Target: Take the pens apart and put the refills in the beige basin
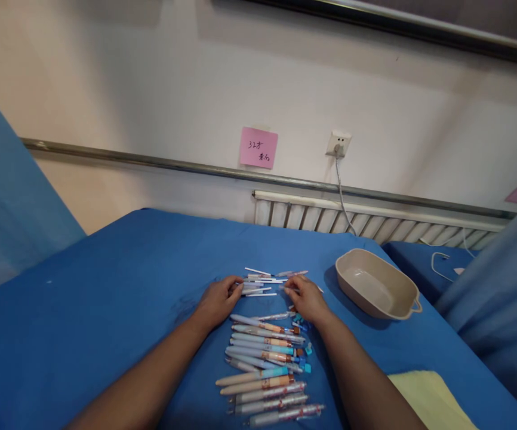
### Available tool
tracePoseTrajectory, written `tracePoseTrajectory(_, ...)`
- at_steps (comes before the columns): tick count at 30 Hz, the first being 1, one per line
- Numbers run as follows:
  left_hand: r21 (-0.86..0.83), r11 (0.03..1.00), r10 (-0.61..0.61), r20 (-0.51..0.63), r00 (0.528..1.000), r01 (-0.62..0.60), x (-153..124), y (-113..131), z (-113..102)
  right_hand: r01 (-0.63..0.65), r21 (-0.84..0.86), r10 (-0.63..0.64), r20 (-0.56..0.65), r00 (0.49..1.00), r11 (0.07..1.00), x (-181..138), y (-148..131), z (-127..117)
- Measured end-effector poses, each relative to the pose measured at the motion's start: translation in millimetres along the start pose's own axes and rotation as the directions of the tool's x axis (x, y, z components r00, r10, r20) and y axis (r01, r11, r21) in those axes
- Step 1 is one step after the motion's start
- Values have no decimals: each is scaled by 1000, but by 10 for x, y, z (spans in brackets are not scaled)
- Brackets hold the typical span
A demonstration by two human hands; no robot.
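My left hand (pixel 221 298) is at the left end of a small pile of pen parts, its fingers curled together against the ends. Opposite it, my right hand (pixel 305 300) rests at the pile's right end, fingers bent and drawn together. What either hand's fingertips pinch is hidden or too small to make out. Thin white sticks (pixel 261 294) and pale pen barrels (pixel 253 286) lie between the hands. Closer to me, several pens (pixel 262 342) in pale blue, beige and clear lie side by side in a column, with small blue and brown charms (pixel 302 352) at their right ends.
A beige oval basin (pixel 413 286) stands to the right on the blue cloth-covered table (pixel 106 298). A yellow cloth (pixel 433 394) lies at the lower right. Blue curtains (pixel 8 197) hang at both sides. Behind are a radiator (pixel 312 214) and a wall socket (pixel 338 143) with a plugged-in cord.
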State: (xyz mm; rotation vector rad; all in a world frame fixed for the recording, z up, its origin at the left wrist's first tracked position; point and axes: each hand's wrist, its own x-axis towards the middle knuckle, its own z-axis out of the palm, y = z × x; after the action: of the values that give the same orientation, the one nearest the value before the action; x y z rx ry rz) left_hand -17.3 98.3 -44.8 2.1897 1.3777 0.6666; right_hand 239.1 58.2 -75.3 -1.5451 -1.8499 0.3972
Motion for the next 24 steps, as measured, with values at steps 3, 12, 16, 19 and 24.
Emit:
tracePoseTrajectory(3, -80, 996, 50, -5, 999, -51, -19, 12, 34, 18, -19, -18, -9, 1000, 1000, -9, -62, 22)
tracePoseTrajectory(12, -205, 975, 95, 27, 995, -87, -29, 10, 99, 123, -88, -110, 143, 984, 988, -45, -223, 77)
tracePoseTrajectory(16, -223, 973, 64, 14, 998, -60, -5, -52, 110, 106, -74, -95, 138, 986, 992, -50, -226, 61)
tracePoseTrajectory(19, -244, 967, 74, 15, 997, -68, -2, -61, 129, 115, -69, -105, 139, 985, 991, -58, -252, 74)
tracePoseTrajectory(24, -247, 968, 49, -6, 999, -49, 4, -39, 104, 101, -173, -73, 160, 984, 980, -56, -271, 58)
